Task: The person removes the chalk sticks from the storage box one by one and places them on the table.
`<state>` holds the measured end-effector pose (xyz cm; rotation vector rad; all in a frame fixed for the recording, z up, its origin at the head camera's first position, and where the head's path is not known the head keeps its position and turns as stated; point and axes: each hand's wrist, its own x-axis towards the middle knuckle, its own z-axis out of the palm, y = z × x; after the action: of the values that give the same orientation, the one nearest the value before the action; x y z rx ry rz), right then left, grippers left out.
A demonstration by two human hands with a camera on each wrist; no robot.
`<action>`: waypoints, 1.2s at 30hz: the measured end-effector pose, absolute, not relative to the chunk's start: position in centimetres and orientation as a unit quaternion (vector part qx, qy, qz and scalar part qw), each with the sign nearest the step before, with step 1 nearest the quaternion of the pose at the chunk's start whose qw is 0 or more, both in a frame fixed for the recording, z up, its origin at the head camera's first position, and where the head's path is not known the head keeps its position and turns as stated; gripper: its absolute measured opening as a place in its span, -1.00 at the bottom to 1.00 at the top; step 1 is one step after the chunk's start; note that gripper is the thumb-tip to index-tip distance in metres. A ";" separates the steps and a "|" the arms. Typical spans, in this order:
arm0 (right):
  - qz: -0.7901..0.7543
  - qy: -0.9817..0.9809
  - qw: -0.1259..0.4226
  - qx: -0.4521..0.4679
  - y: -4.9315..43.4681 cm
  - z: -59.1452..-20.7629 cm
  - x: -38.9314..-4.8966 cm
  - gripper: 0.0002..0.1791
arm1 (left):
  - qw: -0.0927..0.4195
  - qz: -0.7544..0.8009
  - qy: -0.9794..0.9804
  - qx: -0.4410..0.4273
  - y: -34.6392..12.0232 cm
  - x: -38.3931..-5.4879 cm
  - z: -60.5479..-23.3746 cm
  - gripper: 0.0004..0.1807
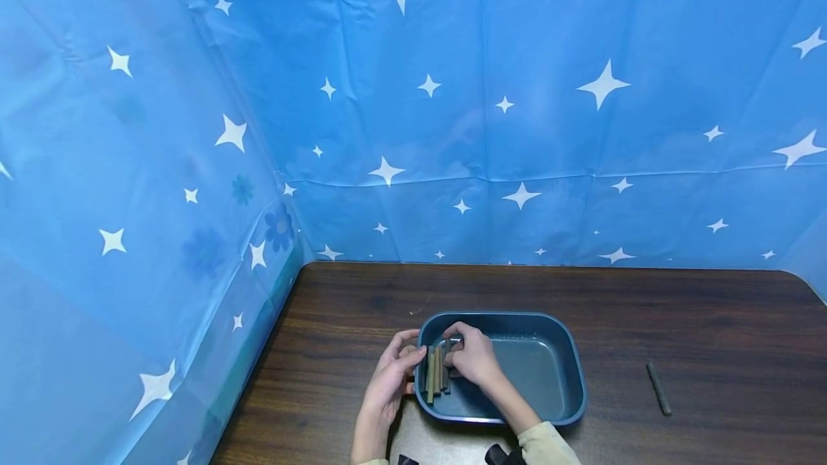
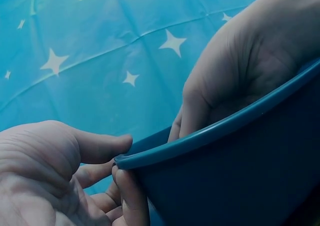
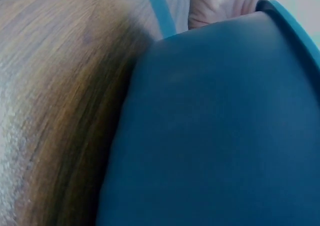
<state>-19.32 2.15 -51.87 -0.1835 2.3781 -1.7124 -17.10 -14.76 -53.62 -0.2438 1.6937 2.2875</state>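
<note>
A dark blue rectangular basin (image 1: 541, 418) sits on the table. My left hand (image 1: 386, 384) holds its left rim, thumb over the edge and fingers outside, as the left wrist view also shows (image 2: 42, 171). Several short greenish-brown sticks (image 1: 431, 379) lie side by side against the basin's left end, pointing front to back. My right hand (image 1: 474, 357) reaches into the basin, thumb and fingers curled at the rightmost dark stick (image 1: 447, 381). In the left wrist view the basin wall hides those fingertips. The outer wall (image 3: 210, 126) fills most of the right wrist view.
One more dark stick (image 1: 659, 388) lies by itself on the brown wooden table (image 1: 730, 350), right of the basin. A blue cloth with white stars (image 1: 452, 128) hangs behind the table and along its left side.
</note>
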 end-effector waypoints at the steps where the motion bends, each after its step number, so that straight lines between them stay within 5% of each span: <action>1: -0.592 0.797 0.106 -0.060 2.2 -51.8 -19.3 -0.63 | 0.142 0.792 0.588 -0.085 -14.8 -17.1 -53.6 -0.51; 36: -0.711 0.684 0.161 -0.009 8.5 -49.3 -18.3 -0.53 | 0.141 0.792 0.589 -0.073 -14.9 -17.3 -54.0 -0.50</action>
<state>-18.30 8.53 -49.30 -0.0252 1.9537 -2.0302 -17.29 -14.87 -54.01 -0.2113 1.7007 2.2874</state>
